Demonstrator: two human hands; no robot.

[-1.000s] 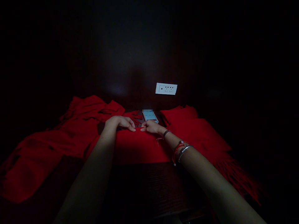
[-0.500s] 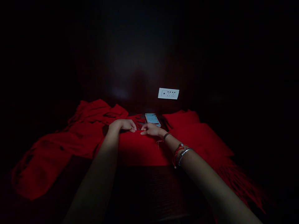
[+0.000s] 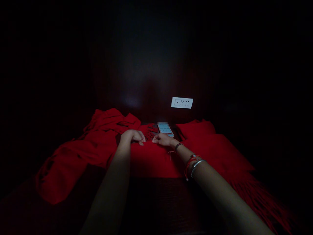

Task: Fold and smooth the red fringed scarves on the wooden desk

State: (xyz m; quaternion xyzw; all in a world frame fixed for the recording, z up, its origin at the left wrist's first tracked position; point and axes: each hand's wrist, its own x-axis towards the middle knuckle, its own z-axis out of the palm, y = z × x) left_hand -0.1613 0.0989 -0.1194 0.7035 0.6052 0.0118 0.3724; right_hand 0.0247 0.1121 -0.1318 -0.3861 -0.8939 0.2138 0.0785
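Observation:
A red scarf [image 3: 154, 163] lies flat and folded in front of me, with its straight near edge towards me. My left hand [image 3: 135, 136] is closed on the scarf's far edge, thumb and fingers pinched together. A short way to the right, my right hand [image 3: 163, 139] pinches the same far edge. Red fringe [image 3: 150, 130] shows just beyond the gap between the two hands. Bracelets [image 3: 195, 163] circle my right forearm, and part of the scarf is hidden beneath that arm.
A crumpled heap of red cloth [image 3: 97, 143] lies on the left. Folded red fringed scarves [image 3: 215, 150] lie on the right. Behind my right hand rests a lit phone [image 3: 165, 129]. A white wall socket [image 3: 182, 102] sits on the dark back wall. The surroundings are very dark.
The whole view has shifted, so everything appears a little further right and lower. My hands have spread slightly apart along the scarf's far edge.

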